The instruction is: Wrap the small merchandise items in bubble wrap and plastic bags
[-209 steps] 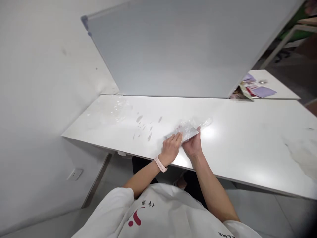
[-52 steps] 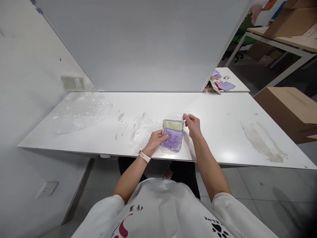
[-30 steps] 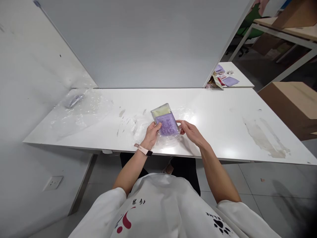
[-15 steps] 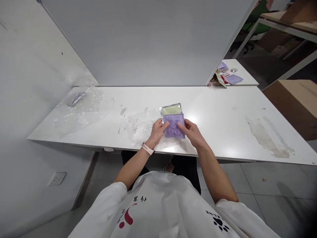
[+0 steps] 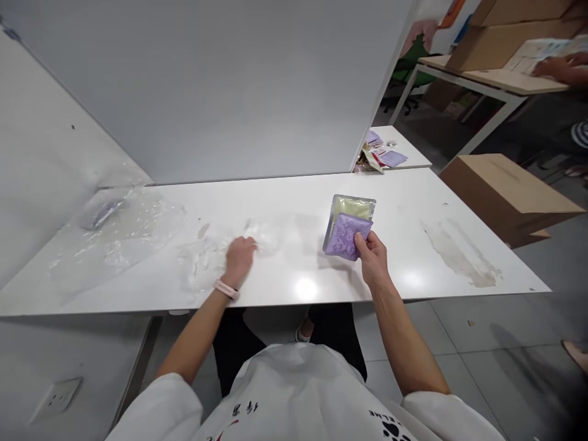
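The right hand [image 5: 373,260] holds a flat packet with a purple patterned front and a pale yellow-green band at the top [image 5: 348,225], lifted just off the long white table [image 5: 413,208] and tilted so its face turns up toward the person. Thumb and fingers pinch its lower right corner; the rest of the packet stands free above the tabletop, right of the table's middle.

The left hand [image 5: 239,260] is well apart from it, over to the left, lying palm-down on a crumpled sheet of clear plastic film [image 5: 206,260] that lies on the table — the fingers are curled onto the film, though I cannot tell whether they actually grip it. A pink wristband [image 5: 225,288] sits on that wrist.

Further left, near the table's far corner, lies a larger heap of clear plastic wrap [image 5: 114,229] with something small and purple inside it. A grey-white partition board [image 5: 229,92] stands along the back edge. Beyond its right end a smaller white table [image 5: 404,160] carries a few purple and red packets [image 5: 381,156], and a brown cardboard box [image 5: 505,193] sits on the floor to the right. At the far upper right another person's hand [image 5: 554,64] rests on a wooden tabletop.
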`<state>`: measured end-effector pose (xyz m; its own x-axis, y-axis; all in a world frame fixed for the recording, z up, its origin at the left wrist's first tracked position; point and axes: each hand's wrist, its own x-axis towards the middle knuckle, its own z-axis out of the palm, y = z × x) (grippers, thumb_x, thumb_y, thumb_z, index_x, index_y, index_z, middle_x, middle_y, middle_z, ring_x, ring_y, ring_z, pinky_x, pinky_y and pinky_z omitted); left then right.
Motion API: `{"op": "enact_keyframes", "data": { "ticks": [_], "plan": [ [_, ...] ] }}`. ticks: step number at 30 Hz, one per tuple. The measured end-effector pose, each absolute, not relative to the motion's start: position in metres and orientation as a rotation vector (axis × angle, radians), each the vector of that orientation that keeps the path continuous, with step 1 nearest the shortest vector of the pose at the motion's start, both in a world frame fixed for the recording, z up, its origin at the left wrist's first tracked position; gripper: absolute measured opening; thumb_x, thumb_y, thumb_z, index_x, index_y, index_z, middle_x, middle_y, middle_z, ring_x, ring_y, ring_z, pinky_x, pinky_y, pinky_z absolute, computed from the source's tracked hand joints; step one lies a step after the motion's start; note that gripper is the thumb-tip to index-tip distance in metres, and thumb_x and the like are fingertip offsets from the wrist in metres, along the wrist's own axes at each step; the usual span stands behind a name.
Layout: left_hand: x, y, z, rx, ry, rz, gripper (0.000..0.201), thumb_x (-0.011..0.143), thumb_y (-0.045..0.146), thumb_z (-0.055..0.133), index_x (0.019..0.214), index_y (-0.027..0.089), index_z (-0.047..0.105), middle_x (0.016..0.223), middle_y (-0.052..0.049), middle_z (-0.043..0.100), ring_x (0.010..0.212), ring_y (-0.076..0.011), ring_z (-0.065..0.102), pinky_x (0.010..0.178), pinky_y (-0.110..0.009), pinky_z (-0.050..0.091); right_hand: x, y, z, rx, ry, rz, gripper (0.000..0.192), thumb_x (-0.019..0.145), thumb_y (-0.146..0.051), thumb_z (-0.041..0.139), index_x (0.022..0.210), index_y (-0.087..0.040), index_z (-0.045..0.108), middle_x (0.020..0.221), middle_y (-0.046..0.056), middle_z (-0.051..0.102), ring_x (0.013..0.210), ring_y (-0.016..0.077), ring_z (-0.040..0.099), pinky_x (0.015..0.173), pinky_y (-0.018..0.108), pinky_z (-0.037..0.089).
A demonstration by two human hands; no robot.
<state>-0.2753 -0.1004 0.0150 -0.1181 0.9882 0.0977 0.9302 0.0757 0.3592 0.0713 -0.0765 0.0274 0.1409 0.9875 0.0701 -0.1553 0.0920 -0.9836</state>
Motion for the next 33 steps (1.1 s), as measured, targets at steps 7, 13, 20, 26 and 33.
{"op": "enact_keyframes", "data": {
  "ticks": [7,13,20,26,33],
  "plan": [
    [-0.315,-0.058,0.06,1.849,2.632,1.166,0.054,0.086,0.024,0.056,0.137,0.011,0.046,0.156,-0.025,0.03,0.146,-0.0428,0.02,0.114,-0.065,0.012,0.102,-0.042,0.0,-1.213,-0.826,1.049,0.05,0.071,-0.065,0.073,0.094,-0.022,0.062,0.08,-0.001,0.065,0.071,0.0156,0.06,0.062,0.027,0.047],
    [-0.135,-0.024,0.022,2.185,1.479,0.983,0.056,0.093,0.027,0.047,0.147,0.018,0.042,0.159,-0.016,0.034,0.148,-0.0286,0.031,0.122,-0.046,0.023,0.146,0.057,-0.022,-1.669,-0.608,0.534,0.043,0.085,-0.066,0.045,0.082,-0.023,0.048,0.075,0.0,0.056,0.07,0.0166,0.057,0.062,0.03,0.049],
    [0.008,0.06,-0.02,2.287,1.29,0.486,0.069,0.095,0.045,0.047,0.155,0.014,0.034,0.166,-0.016,0.017,0.155,-0.0333,0.004,0.125,-0.054,-0.001,0.18,0.155,-0.022,-1.816,-0.577,0.279,0.035,0.089,-0.031,0.043,0.121,-0.021,0.053,0.119,0.016,0.065,0.115,0.0303,0.06,0.097,0.045,0.046],
    [0.022,0.109,-0.02,2.292,1.364,0.519,0.071,0.095,0.05,0.045,0.154,0.011,0.037,0.166,-0.018,0.019,0.156,-0.0323,0.005,0.126,-0.052,-0.002,0.177,0.239,-0.024,-1.847,-0.674,0.265,0.061,0.085,-0.018,0.041,0.144,-0.007,0.042,0.131,0.024,0.061,0.121,0.034,0.059,0.104,0.047,0.041],
    [0.031,0.125,-0.019,2.421,1.461,0.413,0.066,0.097,0.05,0.041,0.153,0.015,0.039,0.165,-0.014,0.025,0.155,-0.0316,0.013,0.126,-0.052,0.005,0.15,0.262,-0.026,-1.813,-0.897,0.261,0.057,0.084,-0.019,0.043,0.14,-0.009,0.049,0.144,0.021,0.052,0.138,0.0291,0.044,0.116,0.046,0.029]
  ]
}}
